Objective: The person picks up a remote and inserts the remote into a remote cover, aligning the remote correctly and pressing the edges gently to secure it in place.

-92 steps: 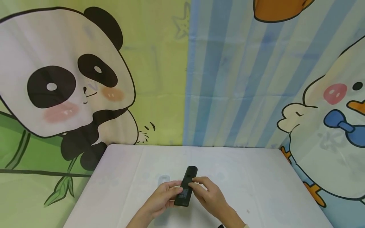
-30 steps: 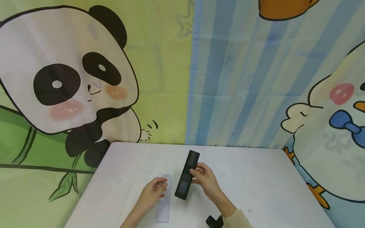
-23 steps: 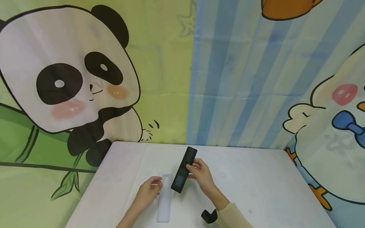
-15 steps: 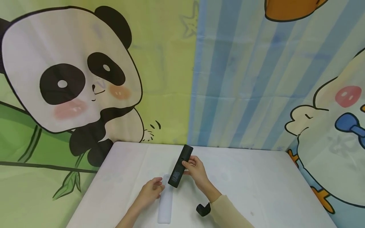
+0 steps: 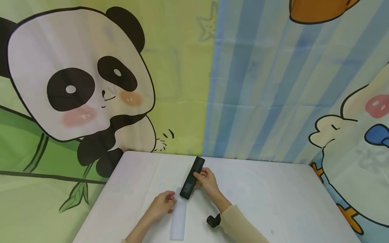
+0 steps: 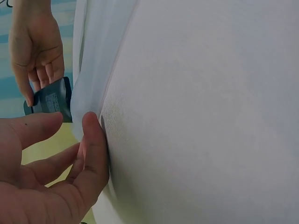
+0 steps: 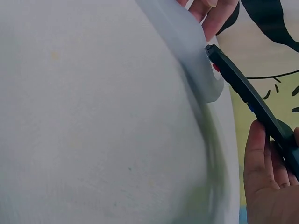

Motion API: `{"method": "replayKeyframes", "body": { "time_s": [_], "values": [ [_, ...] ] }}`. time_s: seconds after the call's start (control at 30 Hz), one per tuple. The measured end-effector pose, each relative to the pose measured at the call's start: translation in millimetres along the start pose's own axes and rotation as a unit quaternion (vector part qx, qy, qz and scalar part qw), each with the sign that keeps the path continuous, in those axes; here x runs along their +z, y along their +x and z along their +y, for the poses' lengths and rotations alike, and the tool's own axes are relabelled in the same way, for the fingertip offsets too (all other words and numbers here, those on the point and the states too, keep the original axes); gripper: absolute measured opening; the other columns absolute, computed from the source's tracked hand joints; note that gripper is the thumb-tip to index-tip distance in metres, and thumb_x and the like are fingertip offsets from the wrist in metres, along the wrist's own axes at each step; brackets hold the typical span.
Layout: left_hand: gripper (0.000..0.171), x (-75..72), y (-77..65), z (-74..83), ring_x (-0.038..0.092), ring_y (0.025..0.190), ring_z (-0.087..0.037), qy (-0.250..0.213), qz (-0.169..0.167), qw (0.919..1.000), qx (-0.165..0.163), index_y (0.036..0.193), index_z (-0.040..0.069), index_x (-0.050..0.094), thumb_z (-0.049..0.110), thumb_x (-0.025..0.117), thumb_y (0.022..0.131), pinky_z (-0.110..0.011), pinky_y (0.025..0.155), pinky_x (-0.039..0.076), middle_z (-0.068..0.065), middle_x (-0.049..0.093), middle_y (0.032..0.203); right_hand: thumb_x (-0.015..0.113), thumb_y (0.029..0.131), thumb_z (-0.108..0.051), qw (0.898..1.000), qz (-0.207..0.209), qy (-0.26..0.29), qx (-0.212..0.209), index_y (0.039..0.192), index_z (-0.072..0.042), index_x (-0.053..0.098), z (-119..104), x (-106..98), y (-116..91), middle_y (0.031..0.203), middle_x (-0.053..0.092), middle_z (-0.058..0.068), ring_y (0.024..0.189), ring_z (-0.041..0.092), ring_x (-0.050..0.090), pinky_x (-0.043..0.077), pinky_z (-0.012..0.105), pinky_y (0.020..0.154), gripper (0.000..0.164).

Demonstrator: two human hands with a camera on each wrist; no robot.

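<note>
My right hand (image 5: 209, 182) holds a black remote control (image 5: 192, 179) by its side, thumb on the back and fingers beneath. The remote is tilted above the table, its back with a printed label facing up in the head view. Red and blue buttons show on its underside in the right wrist view. Below its lower end lies a long translucent pale cover (image 5: 178, 219), partly overlapped by the remote. My left hand (image 5: 162, 203) is at the cover's left edge, fingers loosely bent and thumb apart from them; in the left wrist view its fingertips (image 6: 91, 122) are right by the cover (image 6: 100, 60).
The white table (image 5: 258, 195) extends to both sides and behind the hands. A black curved piece (image 5: 213, 221) sits by the right sleeve (image 5: 240, 224). A cloth backdrop with a panda (image 5: 82, 74) and a duck hangs behind the table's far edge.
At first both hands were on the remote; the left hand has let go and moved to the cover. The right hand has carried the remote up, then left over the cover's far end.
</note>
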State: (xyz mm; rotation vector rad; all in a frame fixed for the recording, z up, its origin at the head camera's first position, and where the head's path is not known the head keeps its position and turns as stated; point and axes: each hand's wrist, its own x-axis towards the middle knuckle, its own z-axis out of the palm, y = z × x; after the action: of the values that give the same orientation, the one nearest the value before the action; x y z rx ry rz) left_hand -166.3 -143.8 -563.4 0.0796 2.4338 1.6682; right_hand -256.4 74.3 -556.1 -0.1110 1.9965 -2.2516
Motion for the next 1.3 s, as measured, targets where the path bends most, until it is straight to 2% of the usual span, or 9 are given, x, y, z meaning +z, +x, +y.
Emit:
{"method": "replayKeyframes", "body": {
  "time_s": [0.1, 0.2, 0.33, 0.5, 0.73, 0.97, 1.13, 1.3],
  "values": [
    [0.045, 1.1, 0.1, 1.2, 0.065, 0.093, -0.024, 0.007, -0.002, 0.9999, 0.007, 0.130, -0.015, 0.053, 0.008, 0.067, 0.094, -0.029, 0.063, 0.058, -0.017, 0.062, 0.111, 0.068, 0.096, -0.009, 1.000, 0.006, -0.008, 0.002, 0.121, 0.010, 0.050, 4, 1, 2, 0.098, 0.065, 0.017, 0.084, 0.028, 0.069, 0.058, 0.049, 0.074, 0.036],
    [0.045, 2.5, 1.1, 0.8, 0.065, 0.088, -0.022, 0.015, -0.001, 0.9998, 0.010, 0.129, -0.014, 0.054, 0.009, 0.068, 0.093, -0.029, 0.062, 0.057, -0.016, 0.062, 0.110, 0.067, 0.097, -0.007, 1.000, 0.005, -0.009, 0.001, 0.120, 0.012, 0.049, 3, 1, 2, 0.099, 0.064, 0.022, 0.085, 0.031, 0.069, 0.057, 0.054, 0.075, 0.035],
    [0.046, 3.7, 1.1, 0.5, 0.064, 0.084, -0.019, 0.020, 0.001, 0.9998, 0.008, 0.129, -0.013, 0.055, 0.012, 0.069, 0.093, -0.029, 0.060, 0.057, -0.014, 0.062, 0.110, 0.066, 0.097, -0.006, 1.000, 0.006, -0.012, 0.005, 0.120, 0.012, 0.049, 6, 1, 4, 0.100, 0.065, 0.022, 0.085, 0.030, 0.069, 0.057, 0.053, 0.074, 0.034],
    [0.046, 4.5, 0.9, 1.7, 0.062, 0.082, -0.019, 0.025, -0.003, 0.9996, 0.009, 0.130, -0.012, 0.055, 0.014, 0.069, 0.094, -0.029, 0.060, 0.056, -0.013, 0.061, 0.110, 0.068, 0.096, -0.008, 1.000, 0.008, -0.016, 0.007, 0.120, 0.009, 0.050, 15, 3, 9, 0.098, 0.064, 0.013, 0.085, 0.023, 0.068, 0.059, 0.046, 0.071, 0.034],
    [0.046, 4.9, 1.4, 0.5, 0.061, 0.076, -0.017, 0.034, -0.005, 0.9993, 0.013, 0.131, -0.011, 0.055, 0.013, 0.069, 0.094, -0.029, 0.058, 0.055, -0.013, 0.060, 0.110, 0.067, 0.097, -0.010, 1.000, -0.010, -0.007, 0.004, 0.121, 0.011, 0.048, 23, 9, 9, 0.096, 0.063, 0.008, 0.088, 0.024, 0.067, 0.059, 0.047, 0.071, 0.037],
    [0.050, 4.6, 0.6, -1.0, 0.060, 0.066, -0.016, 0.034, -0.011, 0.9992, 0.019, 0.134, -0.013, 0.052, 0.012, 0.069, 0.094, -0.028, 0.056, 0.052, -0.015, 0.057, 0.113, 0.067, 0.097, -0.011, 0.999, -0.031, 0.011, 0.019, 0.121, 0.009, 0.048, 26, 12, 9, 0.101, 0.065, 0.010, 0.088, 0.022, 0.067, 0.059, 0.040, 0.070, 0.036],
    [0.051, 4.9, 2.0, -0.9, 0.058, 0.064, -0.015, 0.040, -0.014, 0.9987, 0.029, 0.134, -0.016, 0.050, 0.009, 0.068, 0.093, -0.027, 0.055, 0.050, -0.017, 0.055, 0.111, 0.067, 0.097, -0.011, 0.998, -0.047, 0.021, 0.038, 0.121, 0.009, 0.048, 28, 13, 9, 0.100, 0.066, 0.009, 0.084, 0.021, 0.067, 0.059, 0.037, 0.067, 0.037],
    [0.053, 5.8, 3.2, -0.3, 0.057, 0.063, -0.015, 0.043, -0.016, 0.9982, 0.038, 0.134, -0.019, 0.048, 0.007, 0.067, 0.093, -0.025, 0.054, 0.048, -0.017, 0.053, 0.108, 0.066, 0.097, -0.009, 0.998, -0.049, 0.028, 0.038, 0.121, 0.010, 0.048, 32, 16, 9, 0.099, 0.067, 0.010, 0.077, 0.021, 0.067, 0.059, 0.037, 0.064, 0.035]
  ]
}}
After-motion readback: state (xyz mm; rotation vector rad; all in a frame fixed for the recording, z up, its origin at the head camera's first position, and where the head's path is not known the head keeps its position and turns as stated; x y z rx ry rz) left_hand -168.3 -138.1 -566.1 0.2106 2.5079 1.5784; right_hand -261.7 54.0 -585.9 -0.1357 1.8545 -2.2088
